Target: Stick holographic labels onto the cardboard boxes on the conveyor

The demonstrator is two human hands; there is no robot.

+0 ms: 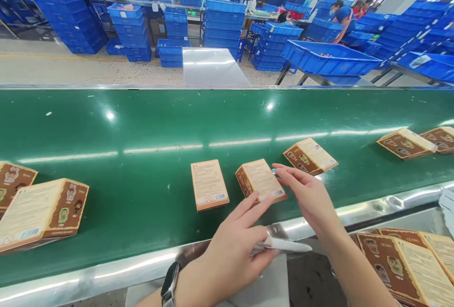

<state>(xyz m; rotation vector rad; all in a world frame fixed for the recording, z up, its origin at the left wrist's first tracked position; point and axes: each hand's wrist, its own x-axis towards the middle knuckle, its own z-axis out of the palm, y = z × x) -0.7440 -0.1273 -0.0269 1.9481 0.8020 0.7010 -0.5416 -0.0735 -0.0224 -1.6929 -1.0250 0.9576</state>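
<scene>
Reaching up from lower edge with left hand (236, 248), palm down, wearing dark watch (170, 281) at wrist. Extending index and middle fingers onto near edge of small box (265, 179), while gripping pale pointed strip (292, 245) between thumb and curled fingers. Angling in from lower right with right hand (314, 196), pinching tiny shiny piece (274, 171) at box's right edge. Lying on green belt (142, 118), between neighbouring left box (209, 181) and right box (308, 156).

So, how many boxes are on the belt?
7 boxes: two far left, one central, one at the left hand, one beyond the right hand, two far right; more may hide.
</scene>
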